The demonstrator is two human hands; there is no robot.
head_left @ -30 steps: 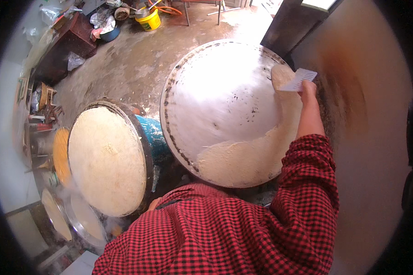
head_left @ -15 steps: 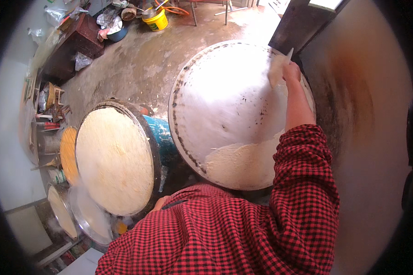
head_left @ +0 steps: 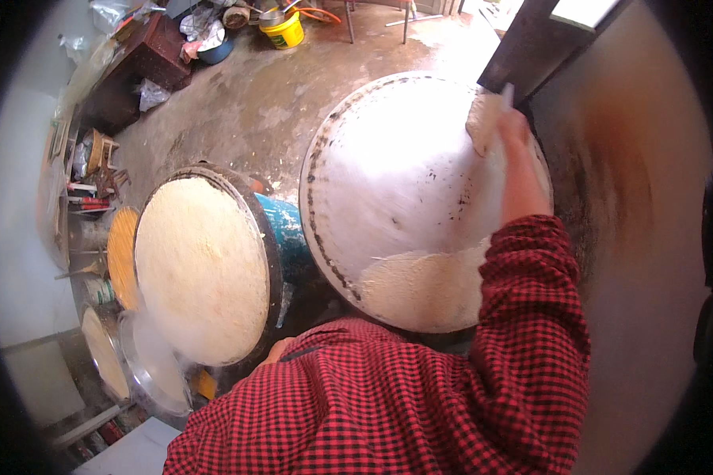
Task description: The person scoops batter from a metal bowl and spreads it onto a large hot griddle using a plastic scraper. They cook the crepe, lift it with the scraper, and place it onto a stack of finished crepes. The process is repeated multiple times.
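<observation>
While the right hand (head_left: 513,127) reaches to the far rim of the large round griddle (head_left: 388,174), its fingers close on a small pale scraper (head_left: 505,95) pressed against a patch of batter (head_left: 483,119) there. More batter lies along the near edge. Left hand: only a small part shows at the red checked shirt (head_left: 388,412); fingers cannot be told. Left of the griddle: second round pan (head_left: 202,269) coated cream, on a blue drum (head_left: 289,233). Far floor: yellow bucket (head_left: 284,32).
</observation>
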